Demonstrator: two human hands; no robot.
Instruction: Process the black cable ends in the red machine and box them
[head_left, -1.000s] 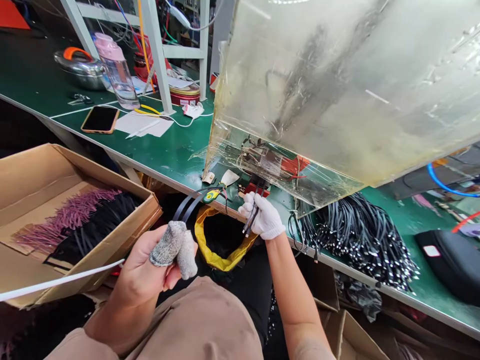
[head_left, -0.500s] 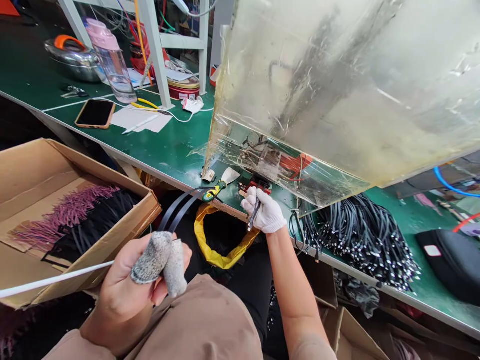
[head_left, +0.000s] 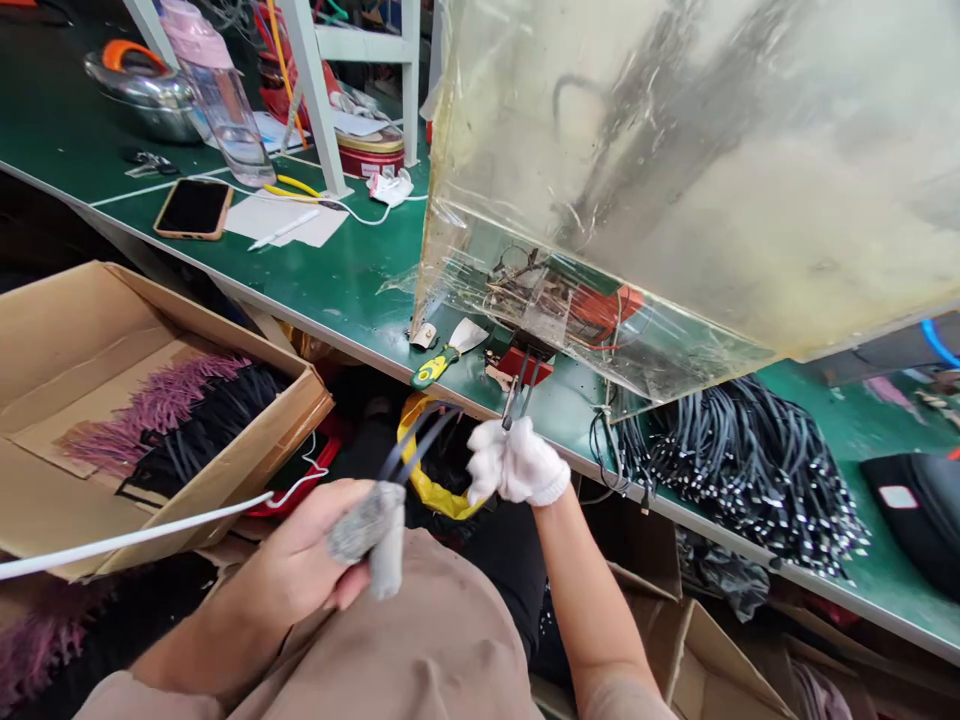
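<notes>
My left hand (head_left: pixel 330 550), with grey knitted covers on two fingers, is closed around dark flat cables (head_left: pixel 424 440). Their free ends reach forward over a yellow-rimmed opening (head_left: pixel 442 497). My right hand (head_left: pixel 517 465), in a white glove, is just below the bench edge with its fingers apart. Two dark cable lengths (head_left: pixel 525 380) run from a small red fixture (head_left: pixel 536 366) down to the top of the glove; their ends lie against or just above it. A scraper with a green and yellow handle (head_left: pixel 435 368) lies left of the fixture.
A clouded clear plastic guard (head_left: pixel 637 180) overhangs the fixture. A heap of black cables (head_left: pixel 757 470) lies to the right on the green bench (head_left: pixel 322 285). At left stands a cardboard box (head_left: pixel 67 310) of pink-ended cables. A phone (head_left: pixel 193 208) and bottle (head_left: pixel 232 120) stand farther back.
My right hand has drawn back from the fixture towards me, and its pinch on the cables has opened. My left hand has moved right with its cables, nearer the right hand.
</notes>
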